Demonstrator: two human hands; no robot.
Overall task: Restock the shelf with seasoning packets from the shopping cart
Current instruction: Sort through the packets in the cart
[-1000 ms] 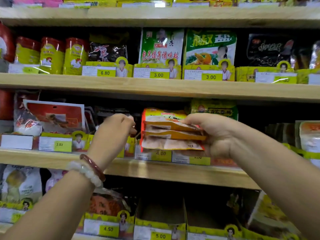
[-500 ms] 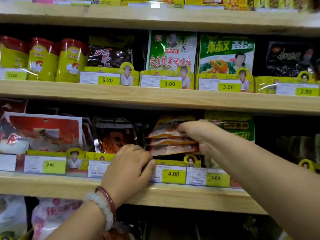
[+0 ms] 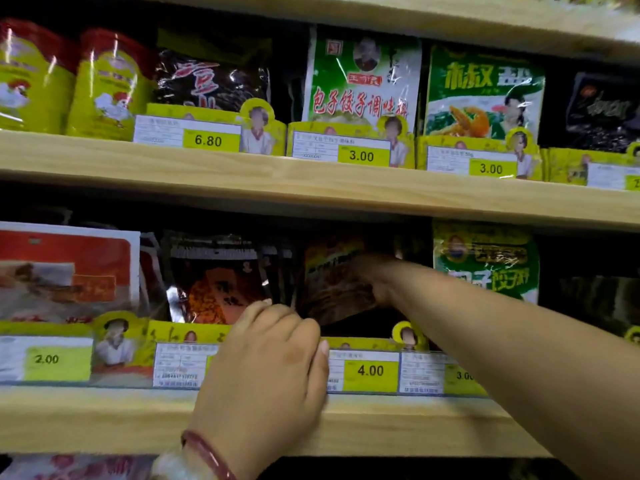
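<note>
- Seasoning packets (image 3: pixel 337 282) sat deep in the dim slot at the centre of the frame, on the lower shelf (image 3: pixel 104 420), behind the yellow divider carrying the 4.00 price tag (image 3: pixel 370 370).
- To their left stood a dark packet with orange print (image 3: pixel 218 289), and further left a red-and-white packet (image 3: pixel 65 271) above the 2.00 tag (image 3: pixel 46 359).
- To their right, a green packet (image 3: pixel 485 261) stood upright, partly crossed by the reaching forearm.
- Upper shelf (image 3: pixel 311 181) across the middle of the frame held yellow canisters (image 3: pixel 104 88) at upper left, a black packet (image 3: pixel 211 81) over the 6.80 tag (image 3: pixel 207 141), then a white-and-green packet (image 3: pixel 363 81) and a green snack-picture packet (image 3: pixel 485 95), each over a 3.00 tag.
- Right hand (image 3: pixel 372 275) was thrust into the slot, arm stretched in from the lower right; its fingers lay against the packets' right edge, but the shadow hid them, so I could not tell whether they gripped or merely pushed.
- Left hand (image 3: pixel 273 362) came up from the bottom centre, back of the hand toward the camera, fingers curled over the top of the divider strip and thumb lying against the tag strip, with a red bracelet (image 3: pixel 207 452) on the wrist.
</note>
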